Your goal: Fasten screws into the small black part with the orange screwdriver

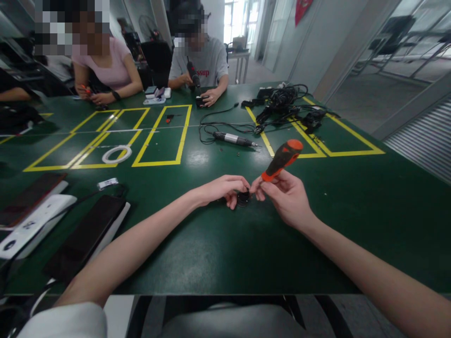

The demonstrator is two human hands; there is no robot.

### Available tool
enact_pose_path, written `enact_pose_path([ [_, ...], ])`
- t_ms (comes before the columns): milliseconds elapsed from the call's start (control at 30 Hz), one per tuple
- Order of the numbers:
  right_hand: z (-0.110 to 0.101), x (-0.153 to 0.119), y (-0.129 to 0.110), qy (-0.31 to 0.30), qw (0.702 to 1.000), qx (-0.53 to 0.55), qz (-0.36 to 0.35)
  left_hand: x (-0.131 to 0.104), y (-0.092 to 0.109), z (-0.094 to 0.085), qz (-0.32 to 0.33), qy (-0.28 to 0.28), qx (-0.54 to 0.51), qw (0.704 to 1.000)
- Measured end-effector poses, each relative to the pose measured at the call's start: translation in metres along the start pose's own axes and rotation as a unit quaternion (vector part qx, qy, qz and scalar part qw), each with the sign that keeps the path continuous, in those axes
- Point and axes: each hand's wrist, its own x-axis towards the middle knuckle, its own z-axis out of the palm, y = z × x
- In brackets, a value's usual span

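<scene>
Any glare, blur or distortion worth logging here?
Head view: back window blown out, soft glare on the green tabletop; head view: upper-right chair slanted and stretched; head view: small black part at the left hand too dark and soft for fine detail.

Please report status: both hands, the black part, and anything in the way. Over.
Left hand holding small black part at green table. Right hand gripping orange-and-black screwdriver, handle raised. Corded power tool lying beyond hands, not between them.

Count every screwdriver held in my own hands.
1: the orange-and-black screwdriver, in your right hand. Your left hand holds a small black part, partly hidden; no second screwdriver shows there.
</scene>
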Motion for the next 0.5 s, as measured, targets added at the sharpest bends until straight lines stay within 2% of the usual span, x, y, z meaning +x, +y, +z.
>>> enact_pose_path([
  [367,0.0030,-0.0015,-0.0031,0.007,1.000,-0.008,-0.003,0.0016,0.0045,0.0051,-0.019,0.024,0.000,1.000],
  [500,0.0024,-0.0008,-0.0063,0.025,0.999,-0.046,0.008,0.0019,0.0051,0.0064,-0.028,0.034,-0.001,0.999],
])
